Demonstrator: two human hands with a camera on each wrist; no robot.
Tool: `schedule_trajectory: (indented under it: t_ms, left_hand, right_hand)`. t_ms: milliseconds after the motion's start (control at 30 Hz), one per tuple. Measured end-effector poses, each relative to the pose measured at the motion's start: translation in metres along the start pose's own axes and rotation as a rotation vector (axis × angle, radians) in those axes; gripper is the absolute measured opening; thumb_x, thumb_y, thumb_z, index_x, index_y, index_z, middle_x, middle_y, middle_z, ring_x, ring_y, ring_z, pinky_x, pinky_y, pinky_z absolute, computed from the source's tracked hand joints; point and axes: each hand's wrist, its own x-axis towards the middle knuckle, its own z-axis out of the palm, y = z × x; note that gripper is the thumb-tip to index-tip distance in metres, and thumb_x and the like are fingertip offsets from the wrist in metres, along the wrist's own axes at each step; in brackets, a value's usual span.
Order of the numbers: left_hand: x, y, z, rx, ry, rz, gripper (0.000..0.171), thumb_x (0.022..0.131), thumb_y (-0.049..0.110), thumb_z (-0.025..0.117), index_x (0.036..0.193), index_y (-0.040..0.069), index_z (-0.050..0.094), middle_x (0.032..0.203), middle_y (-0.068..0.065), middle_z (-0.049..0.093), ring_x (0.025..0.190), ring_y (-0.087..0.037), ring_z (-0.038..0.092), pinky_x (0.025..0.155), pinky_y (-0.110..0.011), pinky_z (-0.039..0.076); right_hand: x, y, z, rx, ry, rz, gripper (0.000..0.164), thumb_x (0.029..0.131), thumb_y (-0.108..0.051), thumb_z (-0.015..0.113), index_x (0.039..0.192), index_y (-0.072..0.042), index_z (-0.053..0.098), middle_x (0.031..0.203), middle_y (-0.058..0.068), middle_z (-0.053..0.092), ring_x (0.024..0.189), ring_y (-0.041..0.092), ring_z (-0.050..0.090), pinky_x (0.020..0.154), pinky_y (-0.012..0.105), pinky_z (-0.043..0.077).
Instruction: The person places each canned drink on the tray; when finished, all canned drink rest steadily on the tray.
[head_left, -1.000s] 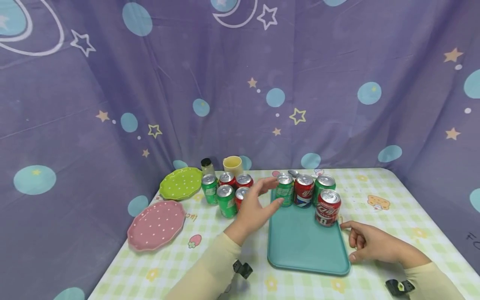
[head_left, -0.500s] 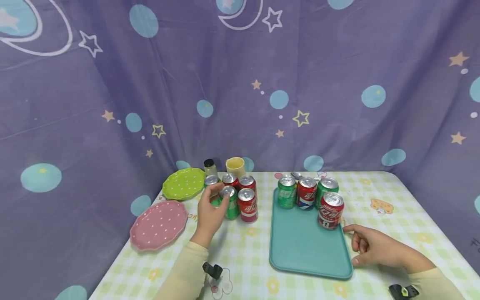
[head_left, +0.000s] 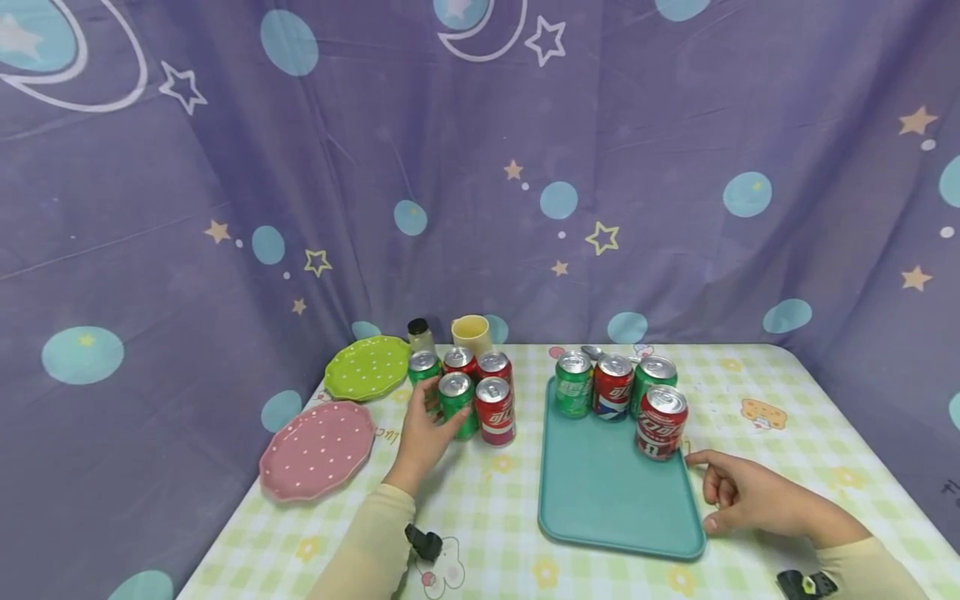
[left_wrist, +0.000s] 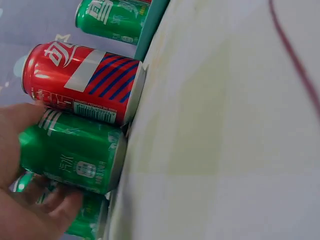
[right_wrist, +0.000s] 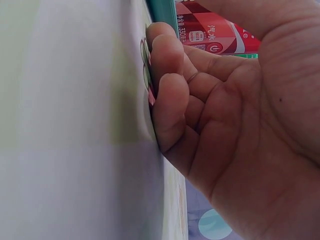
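Observation:
My left hand (head_left: 426,435) holds the front green soda can (head_left: 459,408) of the left cluster, thumb on its right side and fingers round its left. In the left wrist view this can (left_wrist: 75,155) stands upright on the cloth, beside a red soda can (left_wrist: 80,82). Behind it are another green can (head_left: 424,367) and two red cans, one of them (head_left: 495,367) at the right. My right hand (head_left: 765,496) rests at the right edge of the teal tray (head_left: 607,500), index finger at the rim and other fingers loosely bent.
Two green cans and two red cans, one red (head_left: 662,425) nearest, stand on the tray's far part. At left lie a pink plate (head_left: 318,450) and a green plate (head_left: 367,367). A black-lidded jar (head_left: 420,333), a yellow mug (head_left: 471,333) and a spoon (head_left: 591,352) are behind.
My left hand has moved left from beside the tray to the can cluster, and its fingers have closed round the front green can. My right hand has stayed at the tray edge.

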Motion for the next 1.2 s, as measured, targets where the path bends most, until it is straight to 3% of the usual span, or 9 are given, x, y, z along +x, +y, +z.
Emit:
schedule_trajectory:
  t_ms: [167,300,767,1200]
  left_hand:
    - [-0.001,-0.008,0.001,0.083,-0.091,-0.092,0.080,0.089,0.017,0.086,0.152,0.008,0.039,0.144,-0.024,0.055,0.132,-0.041,0.057,0.108,-0.053,0.049]
    - [-0.002,-0.014,0.001,0.118,-0.119,-0.114,0.079,0.090,0.021,0.086,0.152,0.005,0.040,0.145,-0.025,0.056,0.133,-0.040,0.056,0.110,-0.054,0.047]
    - [-0.004,-0.023,0.004,0.058,-0.091,-0.071,0.079,0.088,0.020,0.087,0.152,0.007,0.043,0.140,-0.021,0.060,0.130,-0.038,0.057,0.108,-0.054,0.049]
    - [-0.004,-0.025,0.005,0.059,-0.024,-0.085,0.079,0.083,0.022,0.091,0.149,0.013,0.049,0.135,-0.017,0.063,0.126,-0.034,0.060,0.105,-0.051,0.051]
  right_hand:
    - [0.000,0.002,0.000,-0.013,0.006,0.007,0.089,0.083,-0.019,0.090,0.147,0.014,0.038,0.094,0.012,0.058,0.070,0.010,0.055,0.059,0.028,0.049]
    - [0.001,0.004,0.001,-0.008,0.000,0.009,0.089,0.083,-0.019,0.090,0.148,0.014,0.038,0.094,0.012,0.058,0.070,0.010,0.055,0.059,0.028,0.049]
    - [0.000,0.001,0.000,0.005,-0.007,0.007,0.088,0.084,-0.018,0.089,0.148,0.014,0.037,0.095,0.014,0.058,0.069,0.009,0.054,0.058,0.029,0.049]
    - [0.001,0.002,0.000,0.004,-0.003,0.005,0.089,0.083,-0.018,0.090,0.148,0.014,0.037,0.094,0.013,0.058,0.070,0.009,0.054,0.058,0.028,0.049]
